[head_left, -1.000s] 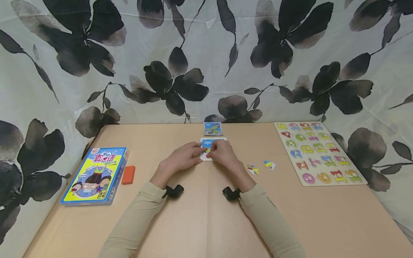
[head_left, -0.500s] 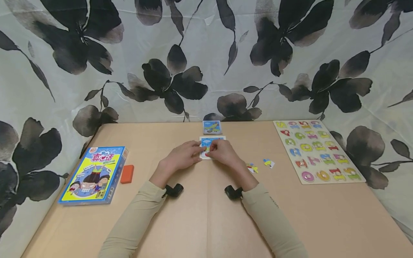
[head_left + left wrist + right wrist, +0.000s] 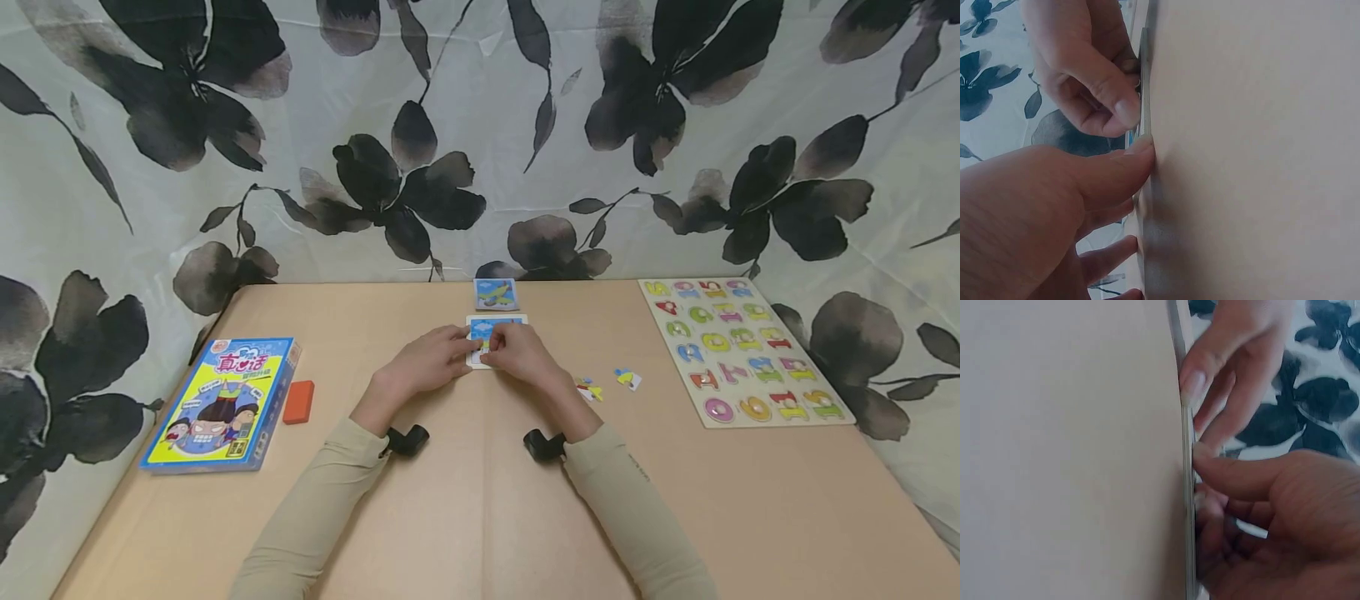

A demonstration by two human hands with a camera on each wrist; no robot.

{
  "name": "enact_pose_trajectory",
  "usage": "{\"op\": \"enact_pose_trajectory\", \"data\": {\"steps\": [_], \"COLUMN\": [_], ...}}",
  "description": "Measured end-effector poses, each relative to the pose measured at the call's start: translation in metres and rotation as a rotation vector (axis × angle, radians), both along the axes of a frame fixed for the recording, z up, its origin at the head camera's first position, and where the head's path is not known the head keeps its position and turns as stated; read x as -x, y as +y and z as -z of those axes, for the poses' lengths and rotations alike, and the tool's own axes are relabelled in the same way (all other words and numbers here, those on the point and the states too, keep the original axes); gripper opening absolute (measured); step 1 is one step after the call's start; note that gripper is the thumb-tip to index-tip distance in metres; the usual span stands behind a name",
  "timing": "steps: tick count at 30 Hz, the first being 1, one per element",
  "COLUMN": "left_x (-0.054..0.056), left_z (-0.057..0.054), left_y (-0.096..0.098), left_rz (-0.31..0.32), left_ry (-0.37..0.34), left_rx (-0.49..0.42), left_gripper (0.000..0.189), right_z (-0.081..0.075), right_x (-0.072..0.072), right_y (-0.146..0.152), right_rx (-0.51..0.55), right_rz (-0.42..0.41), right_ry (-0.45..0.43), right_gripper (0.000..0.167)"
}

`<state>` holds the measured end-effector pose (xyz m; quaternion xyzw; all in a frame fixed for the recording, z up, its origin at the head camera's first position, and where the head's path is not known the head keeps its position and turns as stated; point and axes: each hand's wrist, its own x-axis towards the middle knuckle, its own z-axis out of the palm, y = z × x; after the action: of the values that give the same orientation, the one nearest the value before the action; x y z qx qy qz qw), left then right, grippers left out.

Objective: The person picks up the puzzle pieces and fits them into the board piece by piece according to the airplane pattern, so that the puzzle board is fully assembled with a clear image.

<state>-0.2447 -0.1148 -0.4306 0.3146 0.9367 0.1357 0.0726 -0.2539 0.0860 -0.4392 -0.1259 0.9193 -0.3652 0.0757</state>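
Observation:
A small white-edged jigsaw puzzle board point(image 3: 497, 320) with a blue picture lies at the far middle of the table, partly covered by both hands. My left hand point(image 3: 427, 358) rests at its left side, fingers fairly straight, and in the left wrist view the thumb point(image 3: 1138, 153) touches the board's edge. Over the board's right part, my right hand point(image 3: 522, 354) has thumb and fingertips pinched together on a small puzzle piece, which the fingers mostly hide. Loose puzzle pieces point(image 3: 588, 389) lie right of the right wrist, with more pieces point(image 3: 628, 379) beyond them.
A small picture card point(image 3: 496, 294) lies behind the board. To the left are a blue and yellow box point(image 3: 221, 404) and a red block point(image 3: 298, 402). A sheet of colourful figures point(image 3: 742, 358) lies at the right. Floral cloth point(image 3: 450, 125) hangs behind the table.
Both hands stay at the board with almost no movement. A red spot seen earlier by the right thumb is no longer visible. The head view shifts slightly.

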Motion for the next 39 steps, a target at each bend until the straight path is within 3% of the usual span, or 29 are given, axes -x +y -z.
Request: {"op": "enact_pose_trajectory", "data": {"steps": [6,17,28,33,39], "left_x": [0.002,-0.002,-0.004,-0.003,-0.001], "left_z": [0.000,-0.005,-0.004,0.000,0.002], "left_y": [0.003,0.003,-0.003,-0.001,0.002], "left_rz": [-0.001,0.028,0.038,0.027,-0.003], "left_ry": [0.005,0.023,0.038,0.007,-0.030], "left_rx": [-0.004,0.004,-0.033,-0.054,-0.045], "left_gripper": [0.048,0.051,0.049,0.049,0.050], "right_z": [-0.002,-0.002,-0.003,-0.002,-0.009], "right_x": [0.002,-0.004,-0.004,-0.005,-0.011], "right_y": [0.008,0.005,0.000,0.010,0.049], "right_rx": [0.037,0.034,0.046,0.092,0.171], "right_rz": [-0.010,0.047,0.072,0.024,-0.042], "right_ry": [-0.031,-0.011,-0.006,-0.031,-0.108], "right_gripper": [0.009,0.011,0.012,0.009,0.014]}}
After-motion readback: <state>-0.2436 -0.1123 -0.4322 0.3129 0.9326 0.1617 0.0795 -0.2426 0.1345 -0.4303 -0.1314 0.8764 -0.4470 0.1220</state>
